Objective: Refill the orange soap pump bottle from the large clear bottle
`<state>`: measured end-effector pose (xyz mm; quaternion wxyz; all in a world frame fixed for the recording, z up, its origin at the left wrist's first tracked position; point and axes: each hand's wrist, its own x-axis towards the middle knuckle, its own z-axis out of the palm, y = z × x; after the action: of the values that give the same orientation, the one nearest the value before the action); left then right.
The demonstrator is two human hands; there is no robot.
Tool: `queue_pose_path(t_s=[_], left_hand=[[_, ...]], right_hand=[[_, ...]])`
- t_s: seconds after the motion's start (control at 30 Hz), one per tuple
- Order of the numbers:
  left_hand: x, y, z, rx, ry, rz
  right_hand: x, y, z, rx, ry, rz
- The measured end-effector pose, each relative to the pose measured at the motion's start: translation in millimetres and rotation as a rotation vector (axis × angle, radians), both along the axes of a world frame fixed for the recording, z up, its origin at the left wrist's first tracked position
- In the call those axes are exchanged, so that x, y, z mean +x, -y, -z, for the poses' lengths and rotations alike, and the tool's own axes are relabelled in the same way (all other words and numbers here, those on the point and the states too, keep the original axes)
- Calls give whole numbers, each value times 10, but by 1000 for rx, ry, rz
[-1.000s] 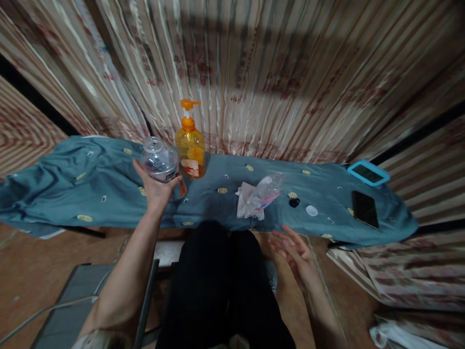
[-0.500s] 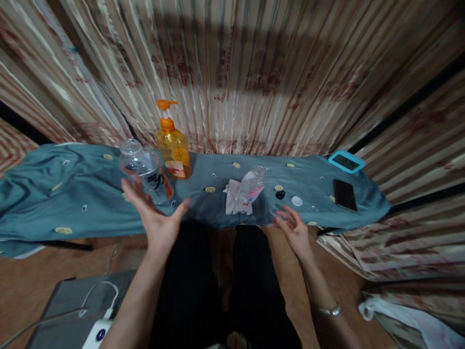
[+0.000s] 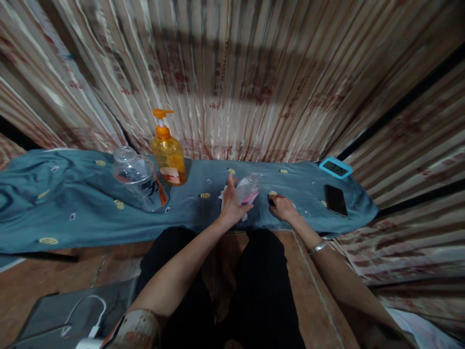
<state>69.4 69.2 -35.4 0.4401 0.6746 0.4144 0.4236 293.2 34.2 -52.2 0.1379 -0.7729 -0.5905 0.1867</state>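
Note:
My left hand (image 3: 232, 203) is at a clear plastic bottle (image 3: 251, 183) with a pink label. Its fingers stretch up along the bottle's left side and the thumb lies across the lower front; whether they press on it is unclear. Beneath the bottle, a crumpled tissue (image 3: 244, 217) is mostly covered by that hand. Further right, my right hand (image 3: 283, 207) rests on the cloth, its fingertips closed on a small black cap (image 3: 271, 199) that is partly hidden. The white disc near it is now mostly behind this hand.
A large clear bottle (image 3: 136, 177) and an orange pump bottle (image 3: 170, 157) stand at left on the cloth-covered table (image 3: 90, 208). At right lie a black phone (image 3: 335, 199) and a blue-framed digital clock (image 3: 336, 167). A curtain (image 3: 218, 72) hangs behind.
My left hand has moved right, from beside the large clear bottle to the small bottle. My right hand has reached forward and left, and its fingers have closed on the black cap.

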Motion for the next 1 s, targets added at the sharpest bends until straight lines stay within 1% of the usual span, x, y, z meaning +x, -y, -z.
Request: queue_pose_path(t_s=[0.1,0.17,0.23,0.3,0.37,0.47,0.57,0.67,0.8,0.9,1.0], left_hand=[[-25,-22,78,-74,-16,-3],[-32,-45,119,-86,-34,-10],[-29,-67,152,-65,-51,-7],[-21,-84,179,-43,-51,0],[-11,-95,201,-37,-39,2],[-1,-96,213,-53,-28,3],[2,-85,204,-81,-5,28],[3,-78,195,-96,11,36],[3,-89,209,-87,-17,38],[6,-98,222,-83,-31,46],[11,-93,216,-83,-29,37]], right_hand=[[-1,14,-77,21,-37,-47],[8,20,-220,73,-90,-80],[6,17,-439,142,-161,-125],[-33,12,-712,211,-228,-189],[-118,9,-999,264,-245,-266],[-306,4,-1370,296,-166,-374],[-475,-16,-1619,277,-28,-484],[-568,-60,-1758,231,110,-594],[-619,-154,-1828,156,256,-712],[-648,-231,-1836,117,342,-748],[-672,-281,-1826,89,425,-747]])
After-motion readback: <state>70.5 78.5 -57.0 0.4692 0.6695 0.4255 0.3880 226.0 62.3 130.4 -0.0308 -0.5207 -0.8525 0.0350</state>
